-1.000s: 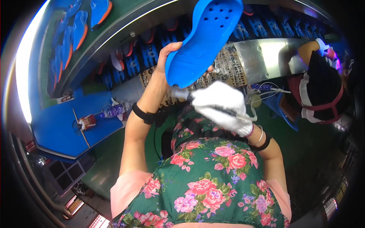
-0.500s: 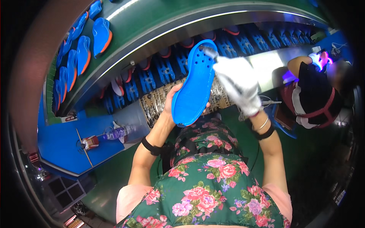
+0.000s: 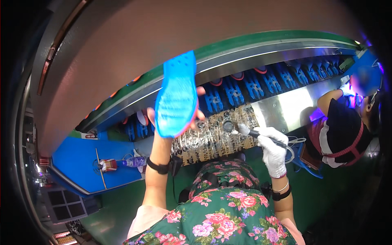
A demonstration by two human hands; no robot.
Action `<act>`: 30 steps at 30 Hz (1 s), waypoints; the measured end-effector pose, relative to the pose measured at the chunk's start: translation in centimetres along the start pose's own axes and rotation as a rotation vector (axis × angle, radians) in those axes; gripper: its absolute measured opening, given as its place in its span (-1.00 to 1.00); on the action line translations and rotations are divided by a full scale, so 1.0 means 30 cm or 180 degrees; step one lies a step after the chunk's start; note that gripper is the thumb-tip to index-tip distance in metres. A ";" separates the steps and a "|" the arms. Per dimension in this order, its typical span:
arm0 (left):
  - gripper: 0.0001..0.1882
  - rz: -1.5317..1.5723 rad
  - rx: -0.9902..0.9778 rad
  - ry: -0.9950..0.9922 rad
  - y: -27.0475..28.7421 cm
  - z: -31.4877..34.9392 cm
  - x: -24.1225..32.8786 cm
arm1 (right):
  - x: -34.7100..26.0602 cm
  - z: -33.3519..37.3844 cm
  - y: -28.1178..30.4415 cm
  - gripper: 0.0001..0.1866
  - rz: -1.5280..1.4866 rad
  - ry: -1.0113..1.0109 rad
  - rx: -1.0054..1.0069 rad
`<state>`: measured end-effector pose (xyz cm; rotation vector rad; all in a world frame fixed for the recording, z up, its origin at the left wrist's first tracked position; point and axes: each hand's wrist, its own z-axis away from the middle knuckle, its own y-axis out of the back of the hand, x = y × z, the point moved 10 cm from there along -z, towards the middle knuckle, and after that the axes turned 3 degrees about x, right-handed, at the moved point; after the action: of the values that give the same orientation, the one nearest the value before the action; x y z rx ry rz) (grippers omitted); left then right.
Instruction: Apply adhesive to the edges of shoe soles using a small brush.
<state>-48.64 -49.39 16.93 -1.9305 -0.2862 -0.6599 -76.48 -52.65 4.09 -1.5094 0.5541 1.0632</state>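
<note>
A blue shoe sole (image 3: 176, 98) is held up by my bare left hand (image 3: 199, 110), whose fingers show along its right edge and thumb at its left. Holes dot the sole's far end, which reaches to the green conveyor edge; its lower rim has a reddish edge. My right hand (image 3: 272, 153), in a white glove, grips a brush (image 3: 255, 133) with a dark handle. A clear tube (image 3: 291, 153) loops behind that hand. The brush's bristles point left, close to a small dark round spot (image 3: 228, 125) on the tape-covered bench (image 3: 204, 143).
Beyond the bench runs a row of blue holders (image 3: 253, 86), some carrying red-edged pieces. A brown machine cover (image 3: 163, 24) overhangs the conveyor. At left, a blue table (image 3: 77, 163) bears a bottle (image 3: 132, 162). Another person (image 3: 343, 126) works at the right.
My left hand has carried the sole forward and left, toward the conveyor. The gloved right hand with the brush has drawn back from the sole and down to the bench. The view has shifted.
</note>
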 end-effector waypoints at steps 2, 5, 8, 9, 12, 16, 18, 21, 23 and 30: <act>0.28 0.0194 0.0247 -0.0258 0.075 -0.103 0.111 | 0.069 0.006 0.002 -0.76 0.0313 -0.0130 0.0002; -0.14 0.0925 0.1452 -0.0928 0.307 -0.169 0.264 | 0.147 0.012 -0.048 -0.78 0.0900 -0.0094 -0.0208; -0.32 0.1488 0.2470 -0.1030 0.558 -0.135 0.329 | 0.172 0.014 -0.059 -0.79 0.0909 -0.0024 -0.0262; -0.19 0.1403 0.2041 -0.1146 0.590 -0.144 0.397 | 0.184 0.014 -0.059 -0.79 0.0900 -0.0066 -0.0278; -0.02 0.1111 0.1740 -0.1245 0.649 -0.121 0.504 | 0.186 0.017 -0.058 -0.80 0.0869 -0.0264 -0.0199; 0.08 0.0749 0.2060 -0.1597 0.588 -0.142 0.455 | 0.183 0.013 -0.039 -0.80 0.0880 -0.0055 -0.0135; 0.10 0.1021 0.2294 -0.1514 0.443 -0.169 0.307 | 0.177 0.004 -0.040 -0.80 0.1124 0.0040 -0.0259; 0.09 0.1066 0.2444 -0.1132 0.352 -0.159 0.199 | 0.195 -0.005 -0.040 -0.81 0.1081 0.0096 -0.0346; 0.06 0.0863 0.2361 -0.0754 0.334 -0.183 0.177 | 0.183 -0.005 -0.045 -0.82 0.0931 -0.0016 -0.0294; -0.01 -0.3354 0.2585 0.0034 0.587 -0.592 0.330 | 0.150 -0.011 0.014 -0.83 0.1066 0.0356 -0.0079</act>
<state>-37.81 -73.92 14.77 -0.8869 -1.3764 -1.0003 -74.55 -52.11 0.02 -1.5375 0.8984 1.2478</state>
